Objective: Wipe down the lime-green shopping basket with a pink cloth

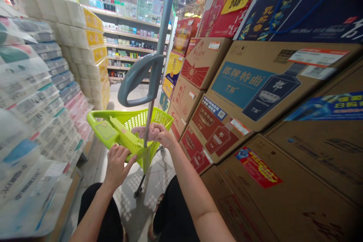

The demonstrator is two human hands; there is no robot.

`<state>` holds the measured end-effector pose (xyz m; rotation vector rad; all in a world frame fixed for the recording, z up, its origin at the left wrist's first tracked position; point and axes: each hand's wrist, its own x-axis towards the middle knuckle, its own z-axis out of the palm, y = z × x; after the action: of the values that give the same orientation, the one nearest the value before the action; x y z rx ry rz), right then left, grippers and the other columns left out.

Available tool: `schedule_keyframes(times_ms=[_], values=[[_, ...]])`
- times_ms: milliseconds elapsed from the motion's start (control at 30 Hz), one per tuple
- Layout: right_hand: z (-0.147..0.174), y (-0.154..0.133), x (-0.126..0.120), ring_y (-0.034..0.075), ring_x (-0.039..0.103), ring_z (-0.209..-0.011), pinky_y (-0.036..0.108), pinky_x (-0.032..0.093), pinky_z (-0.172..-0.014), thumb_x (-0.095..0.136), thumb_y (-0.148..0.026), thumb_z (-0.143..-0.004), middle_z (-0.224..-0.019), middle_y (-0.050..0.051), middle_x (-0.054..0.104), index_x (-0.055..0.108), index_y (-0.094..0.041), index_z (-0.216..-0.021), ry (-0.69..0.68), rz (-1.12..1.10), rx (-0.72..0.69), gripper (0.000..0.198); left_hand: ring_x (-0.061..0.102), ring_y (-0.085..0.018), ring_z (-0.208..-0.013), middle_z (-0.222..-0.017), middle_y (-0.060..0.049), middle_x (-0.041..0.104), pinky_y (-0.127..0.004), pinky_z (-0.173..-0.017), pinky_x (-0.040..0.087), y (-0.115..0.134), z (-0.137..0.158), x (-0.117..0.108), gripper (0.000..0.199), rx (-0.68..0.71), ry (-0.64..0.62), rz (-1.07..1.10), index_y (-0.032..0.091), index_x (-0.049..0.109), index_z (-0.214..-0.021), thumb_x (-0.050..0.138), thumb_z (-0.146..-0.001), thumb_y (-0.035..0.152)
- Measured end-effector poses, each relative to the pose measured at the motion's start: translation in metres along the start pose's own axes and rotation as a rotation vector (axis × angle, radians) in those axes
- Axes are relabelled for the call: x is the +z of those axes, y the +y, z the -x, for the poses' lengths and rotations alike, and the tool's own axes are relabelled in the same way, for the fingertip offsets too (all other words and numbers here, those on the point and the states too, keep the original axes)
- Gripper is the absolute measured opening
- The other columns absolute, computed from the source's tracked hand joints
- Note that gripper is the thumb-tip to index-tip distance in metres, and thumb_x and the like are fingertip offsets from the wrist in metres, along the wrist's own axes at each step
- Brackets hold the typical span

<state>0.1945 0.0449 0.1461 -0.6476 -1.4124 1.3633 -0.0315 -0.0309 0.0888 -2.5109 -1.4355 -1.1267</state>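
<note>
A lime-green shopping basket [133, 121] on wheels stands right in front of my knees. From its near corner rises a grey metal pole with a looped grey plastic handle [140, 79]. My left hand [117, 162] grips the basket's near rim, fingers over the edge and thumb stretched along it. Beside the pole, my right hand [161, 135] is closed on a pale pink, soft, cloth-like item [138, 132], held over the basket. The pole hides part of that item, so its exact kind cannot be made out.
Boxed cartons [249, 87] are stacked high close on my right. Wrapped paper packs [36, 94] and a pile of white and yellow packs [85, 41] line the left. Shelves of small goods [130, 38] stand at the aisle's end. A basket wheel [138, 193] rests on the tiled floor.
</note>
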Motion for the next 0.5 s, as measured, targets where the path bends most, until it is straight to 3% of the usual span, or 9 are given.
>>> schedule_keyframes(times_ms=[100,233,367,500], values=[[-0.002,-0.006,0.005,0.011,0.055,-0.064,0.017,0.04,-0.045,0.056,-0.013,-0.049,-0.078,-0.001,0.057,0.049,-0.018,-0.066,0.025,-0.04,-0.061,0.019,0.051,-0.022,-0.094,-0.083,-0.002,0.058,-0.046,-0.105,0.033,-0.004,0.001,-0.002,0.018,0.012,-0.016,-0.009,0.024,0.055,-0.08,0.049,-0.09,0.038],[0.001,-0.013,0.026,0.016,0.06,-0.086,0.025,0.052,-0.068,0.058,-0.014,-0.057,-0.089,0.001,0.061,0.053,-0.021,-0.073,0.209,0.016,-0.24,0.018,0.051,-0.023,-0.097,-0.088,-0.003,0.059,-0.046,-0.107,0.032,-0.007,0.0,-0.003,0.019,0.024,-0.034,-0.029,0.023,0.057,-0.085,0.048,-0.091,0.039],[0.023,0.015,0.053,0.02,0.057,-0.11,0.037,0.045,-0.099,0.056,-0.011,-0.068,-0.102,0.004,0.06,0.059,-0.022,-0.084,0.424,0.359,-0.447,0.02,0.05,-0.023,-0.099,-0.089,-0.004,0.058,-0.045,-0.107,0.032,-0.009,-0.003,0.0,0.02,0.02,-0.033,-0.094,0.023,0.056,-0.085,0.046,-0.092,0.039],[0.026,0.019,0.063,0.022,0.05,-0.121,0.041,0.039,-0.106,0.053,-0.007,-0.075,-0.108,0.007,0.057,0.063,-0.023,-0.088,0.552,0.685,-0.525,0.024,0.049,-0.025,-0.099,-0.091,-0.005,0.056,-0.044,-0.105,0.033,-0.003,-0.008,0.005,0.02,0.01,-0.049,-0.218,0.022,0.056,-0.086,0.044,-0.093,0.037]])
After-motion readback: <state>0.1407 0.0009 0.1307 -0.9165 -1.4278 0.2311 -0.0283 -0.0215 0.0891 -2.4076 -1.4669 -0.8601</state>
